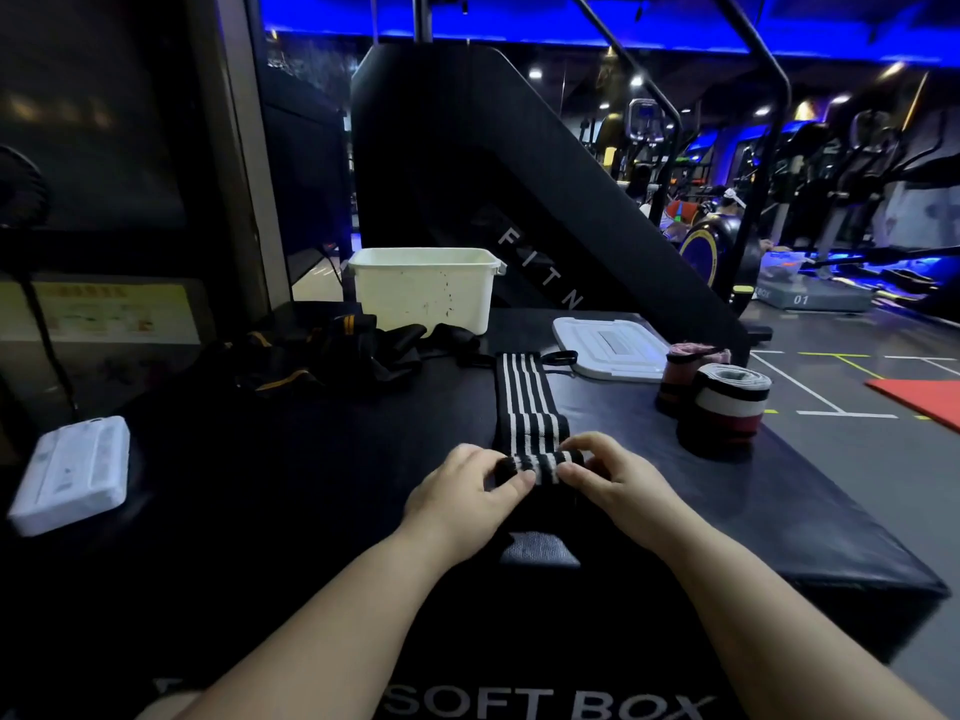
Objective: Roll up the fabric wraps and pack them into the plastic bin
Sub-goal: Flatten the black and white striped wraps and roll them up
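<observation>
The near end of the striped wrap (530, 402), laid flat on the surface (311, 459), is pinched by left hand (462, 491) and right hand (613, 475); rolling just begun, tight even turns needed next.

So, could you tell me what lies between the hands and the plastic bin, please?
In the head view, the unrolled length of the striped wrap stretches from the left hand and right hand toward the plastic bin, then loose black wraps.
</observation>
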